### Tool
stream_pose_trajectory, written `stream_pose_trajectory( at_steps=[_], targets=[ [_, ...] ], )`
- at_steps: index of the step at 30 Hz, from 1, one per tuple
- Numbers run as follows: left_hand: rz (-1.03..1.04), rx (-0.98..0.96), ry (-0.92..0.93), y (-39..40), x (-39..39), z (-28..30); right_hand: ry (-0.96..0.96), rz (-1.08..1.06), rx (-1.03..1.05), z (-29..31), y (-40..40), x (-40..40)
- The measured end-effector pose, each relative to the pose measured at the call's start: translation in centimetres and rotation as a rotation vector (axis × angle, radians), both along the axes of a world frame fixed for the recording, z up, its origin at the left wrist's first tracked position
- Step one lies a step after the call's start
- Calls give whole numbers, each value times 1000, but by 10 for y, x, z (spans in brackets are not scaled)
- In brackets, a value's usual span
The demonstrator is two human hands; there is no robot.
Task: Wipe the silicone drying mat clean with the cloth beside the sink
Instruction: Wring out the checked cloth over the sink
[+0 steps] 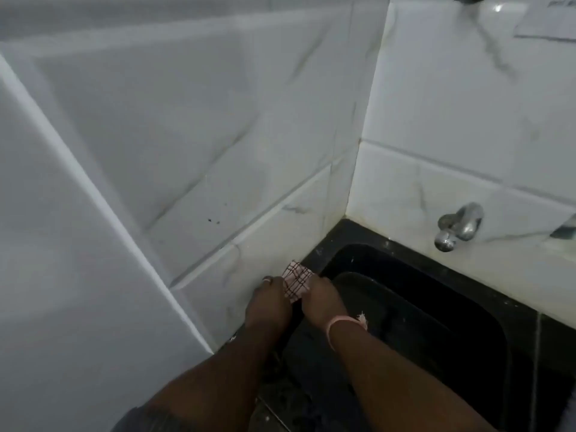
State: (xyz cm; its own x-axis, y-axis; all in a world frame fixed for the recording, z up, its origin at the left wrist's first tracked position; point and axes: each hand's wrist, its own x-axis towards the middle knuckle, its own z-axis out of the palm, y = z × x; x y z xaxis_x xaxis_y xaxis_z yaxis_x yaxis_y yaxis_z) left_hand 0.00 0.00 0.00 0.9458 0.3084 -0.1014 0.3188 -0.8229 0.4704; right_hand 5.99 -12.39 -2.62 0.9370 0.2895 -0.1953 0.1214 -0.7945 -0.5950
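Gripping the checked cloth (296, 280) between left hand (269, 302) and right hand (321, 302), we hold it at the black sink's (436, 307) far-left corner; the drying mat cannot be identified. Risk: a slackened grip drops the cloth into the basin.

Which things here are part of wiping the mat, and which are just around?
In the job: checked cloth, held by left hand and right hand. The mat itself can't be made out.

Just around: black sink, metal tap, tiled wall.
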Motion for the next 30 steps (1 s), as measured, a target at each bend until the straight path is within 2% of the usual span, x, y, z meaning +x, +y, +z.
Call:
stream_pose_trajectory(
  at_steps=[5, 9, 11, 16, 19, 23, 27, 30],
  targets=[
    [-57, -65, 38, 12, 17, -36, 295, -180, 266, -45, 23, 12],
    [-102, 11, 68, 11, 28, -59, 392, -361, 738, -63, 44, 24],
    [-79, 33, 96, 10, 30, -58, 400, -422, 885, -62, 53, 26],
    [-27, -49, 140, 13, 41, -62, 543, -685, 957, -67, 57, 28],
    [-23, -236, 215, 8, 49, -48, 668, -805, 1001, -61, 50, 23],
    [72, -386, 186, 0, 56, -44, 758, -732, 1170, -42, 29, 14],
    [141, -873, 253, -19, 60, -36, 710, -681, 1349, -22, -12, 6],
    [223, -1143, 263, -47, 55, -26, 605, -680, 1343, -18, -49, 1]
  ],
)
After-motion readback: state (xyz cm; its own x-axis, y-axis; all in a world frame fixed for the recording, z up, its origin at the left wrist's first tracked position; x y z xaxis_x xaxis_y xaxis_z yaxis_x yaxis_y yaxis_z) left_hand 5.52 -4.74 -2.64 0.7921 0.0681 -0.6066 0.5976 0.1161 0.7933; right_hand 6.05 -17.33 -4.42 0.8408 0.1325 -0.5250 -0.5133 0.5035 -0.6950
